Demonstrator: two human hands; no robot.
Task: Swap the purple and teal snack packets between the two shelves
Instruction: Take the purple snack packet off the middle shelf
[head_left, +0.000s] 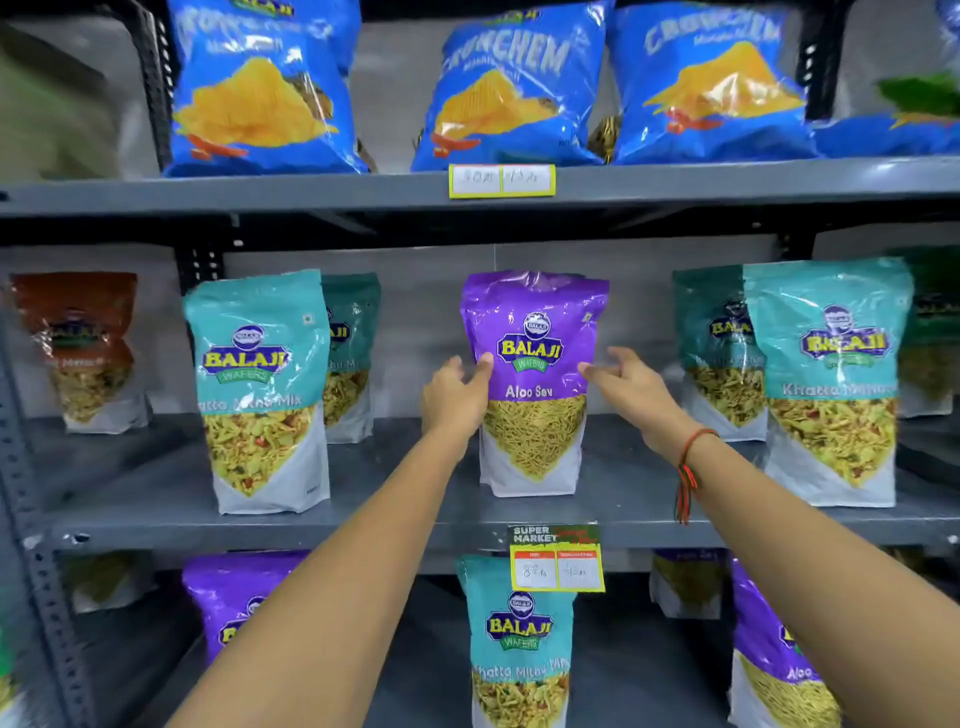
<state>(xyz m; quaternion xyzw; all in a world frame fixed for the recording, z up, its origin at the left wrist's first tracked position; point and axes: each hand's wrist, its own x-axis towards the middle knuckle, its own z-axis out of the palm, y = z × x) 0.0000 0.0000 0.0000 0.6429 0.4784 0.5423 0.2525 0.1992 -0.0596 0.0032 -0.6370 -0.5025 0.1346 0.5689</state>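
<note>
Purple packet (532, 382): upright, centre of middle shelf (156, 499), between teal packets (260, 389). Left hand (454, 389): fingers spread, thumb touching packet's left edge. Right hand (628, 387): fingers apart, fingertips at packet's right edge. Teal packet (519, 639) upright on lower shelf, between purple ones.

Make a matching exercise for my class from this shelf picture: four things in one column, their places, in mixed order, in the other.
Things
1. blue chip bags
2. purple Aloo Sev packet
3. teal packet under the price tag
4. thread band

Places
A. bottom shelf, centre
B. right wrist
C. top shelf
D. middle shelf, between the left hand and right hand

Pairs: 1-C, 2-D, 3-A, 4-B
</note>
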